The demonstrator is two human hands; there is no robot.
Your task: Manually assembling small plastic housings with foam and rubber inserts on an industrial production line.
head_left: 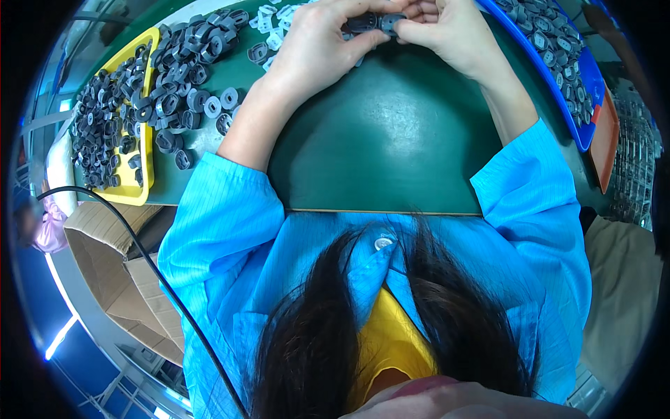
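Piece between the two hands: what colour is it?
The piece is dark grey, clearest in head view.

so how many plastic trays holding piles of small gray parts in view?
2: a yellow rimmed plastic tray at the left, and a blue rimmed plastic tray at the upper right. Others could be hidden beyond the picture's edge.

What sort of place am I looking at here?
Probably a factory workbench, perhaps for assembly: small dark parts lie heaped on a green table, and many more small parts sit in a yellow tray and a blue tray.
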